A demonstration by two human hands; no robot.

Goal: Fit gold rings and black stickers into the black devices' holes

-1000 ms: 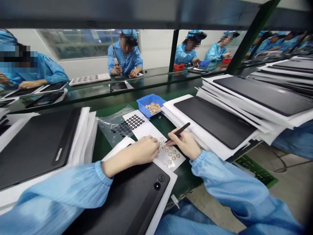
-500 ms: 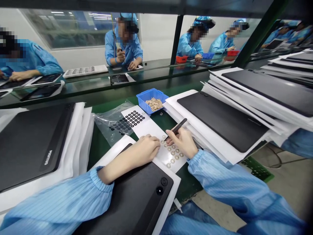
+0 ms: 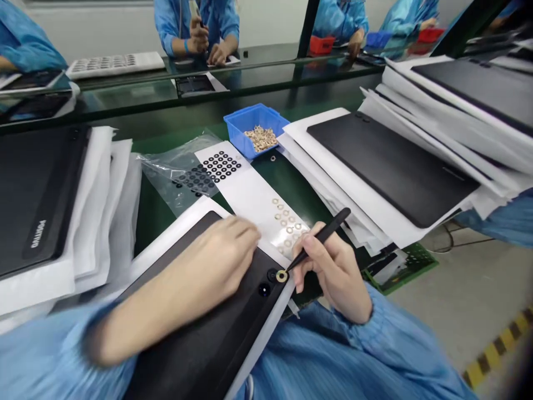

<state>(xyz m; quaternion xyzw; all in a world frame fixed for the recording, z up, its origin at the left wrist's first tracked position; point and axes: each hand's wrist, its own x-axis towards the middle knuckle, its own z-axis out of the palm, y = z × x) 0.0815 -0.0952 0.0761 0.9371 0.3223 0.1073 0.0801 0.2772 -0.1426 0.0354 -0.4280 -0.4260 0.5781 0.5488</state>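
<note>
My right hand [image 3: 333, 272] grips black tweezers [image 3: 320, 238] whose tip carries a small gold ring [image 3: 282, 276] at a round hole near the corner of the black tablet [image 3: 216, 339] in front of me. My left hand [image 3: 212, 261] lies on that tablet, fingers curled loosely, blurred by motion. Just beyond my hands lies a white backing sheet [image 3: 254, 194] with several gold rings [image 3: 287, 225] and black rings [image 3: 220, 164].
A blue tray [image 3: 254, 119] of loose gold rings stands behind the sheet, next to a clear plastic bag [image 3: 179, 166]. Stacks of black tablets on white sheets lie left [image 3: 37, 194] and right [image 3: 391, 166]. Co-workers in blue sit across the glass shelf [image 3: 187, 72].
My right hand moved from the backing sheet down to the tablet's corner with a gold ring on the tweezers. My left hand slid back onto the tablet. The camera tilted downward.
</note>
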